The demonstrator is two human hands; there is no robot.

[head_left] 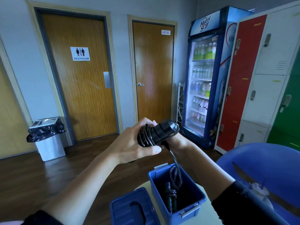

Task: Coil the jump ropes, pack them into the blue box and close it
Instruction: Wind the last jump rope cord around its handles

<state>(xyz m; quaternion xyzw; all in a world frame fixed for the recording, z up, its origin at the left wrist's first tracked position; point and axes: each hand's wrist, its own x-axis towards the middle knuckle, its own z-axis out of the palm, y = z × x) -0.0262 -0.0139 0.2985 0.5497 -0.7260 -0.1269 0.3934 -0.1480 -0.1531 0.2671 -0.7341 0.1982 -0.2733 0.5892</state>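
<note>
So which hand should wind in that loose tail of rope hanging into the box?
Right, probably. The left hand grips the coiled jump rope, so it is occupied; the loose tail drops from beside the right hand into the blue box.

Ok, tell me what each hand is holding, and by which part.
Left hand grips the jump rope around its coiled cord and handles. Right hand sits at the handles' lower end, hold hidden.
</note>
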